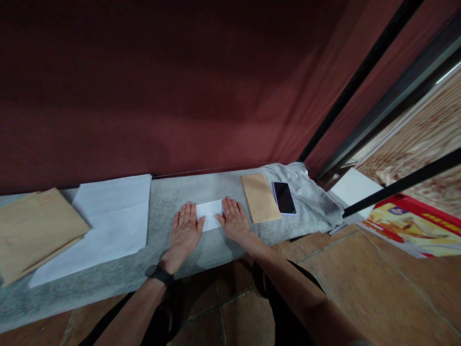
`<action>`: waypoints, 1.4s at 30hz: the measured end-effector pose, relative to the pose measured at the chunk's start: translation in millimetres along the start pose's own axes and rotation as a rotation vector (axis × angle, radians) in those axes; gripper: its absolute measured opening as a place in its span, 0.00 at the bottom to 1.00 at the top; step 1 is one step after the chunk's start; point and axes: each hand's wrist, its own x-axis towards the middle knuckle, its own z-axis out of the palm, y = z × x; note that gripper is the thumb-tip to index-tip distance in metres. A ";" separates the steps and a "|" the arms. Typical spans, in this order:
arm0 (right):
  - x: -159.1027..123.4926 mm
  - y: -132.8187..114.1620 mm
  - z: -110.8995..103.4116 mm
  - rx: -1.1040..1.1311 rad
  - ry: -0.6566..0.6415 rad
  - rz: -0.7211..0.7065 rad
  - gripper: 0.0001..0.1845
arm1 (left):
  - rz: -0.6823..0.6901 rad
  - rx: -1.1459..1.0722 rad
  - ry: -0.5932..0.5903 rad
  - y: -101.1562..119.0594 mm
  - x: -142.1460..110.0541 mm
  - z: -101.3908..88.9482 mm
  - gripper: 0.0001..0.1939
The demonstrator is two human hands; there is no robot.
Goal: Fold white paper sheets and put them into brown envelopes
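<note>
White paper (209, 211) on grey cloth (163, 206), just below the frame's centre; long axis apparently runs from left hand (184, 233) to right hand (236, 222), both open, palms down, touching opposite ends, equally near.

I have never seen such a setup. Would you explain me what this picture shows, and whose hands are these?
There is no machine here. One camera, worn on a person's head, looks down at that person's own bare hands. The left hand, with a dark watch at its wrist, and the right hand press flat on a small white paper; neither grips it. It lies on a long grey cloth. To the left are large white paper and brown paper; to the right, a tan paper piece, perhaps an envelope, and a phone.
</note>
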 end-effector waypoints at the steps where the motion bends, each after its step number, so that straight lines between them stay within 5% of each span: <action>1: -0.3 0.8 -0.5 0.001 0.001 0.009 0.35 | -0.007 -0.001 -0.003 -1.3 0.0 -0.6 0.36; 25: -7.2 14.7 -10.8 0.027 -0.020 0.134 0.31 | -0.026 -0.010 0.032 -9.8 0.6 3.1 0.36; 30: -12.6 9.1 -19.5 0.062 0.008 0.057 0.31 | -0.049 -0.058 0.065 -6.6 1.2 -1.2 0.35; 34: -24.0 -6.5 -24.9 0.110 -0.014 -0.108 0.30 | 0.110 -0.173 0.123 9.3 -7.6 -8.7 0.34; 38: -40.8 -16.2 -20.4 0.095 -0.094 -0.263 0.32 | 0.396 -0.287 0.009 31.5 -26.9 -9.9 0.31; 42: -51.8 -14.7 -15.0 0.037 -0.147 -0.369 0.37 | 0.482 -0.268 -0.046 40.2 -39.9 -5.3 0.33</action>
